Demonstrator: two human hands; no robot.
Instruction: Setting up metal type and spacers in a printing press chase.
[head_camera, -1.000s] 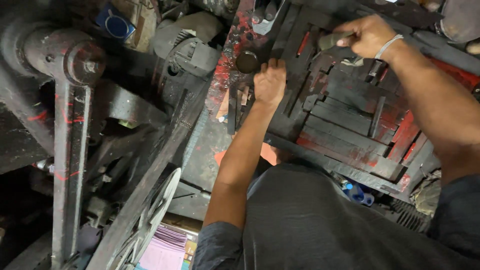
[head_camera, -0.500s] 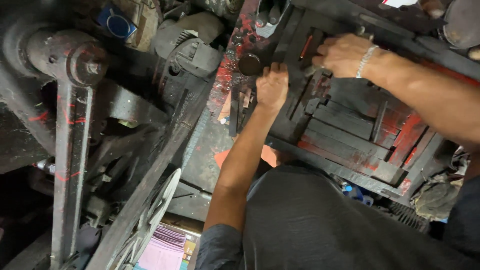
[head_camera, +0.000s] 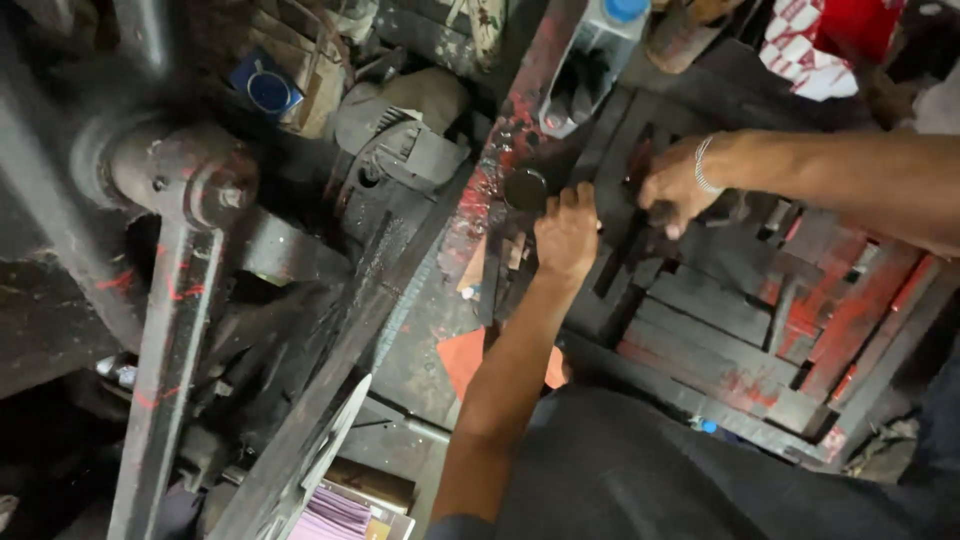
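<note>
A dark machine arm (head_camera: 170, 330) fills the left. The left hand (head_camera: 566, 232) reaches up from the near side, fingers curled onto the left edge of a red-stained frame of dark bars (head_camera: 760, 310), just beside a round black knob (head_camera: 524, 188). Farther right, the right hand (head_camera: 676, 182) comes in from the right, fingers pinched on a dark bar inside the frame, tightly packed.

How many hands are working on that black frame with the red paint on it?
2. The left hand grips near the black frame's left edge, beside a round black piece. The right hand, bangle on its wrist, presses blocks further up. Nobody else's hands show.
</note>
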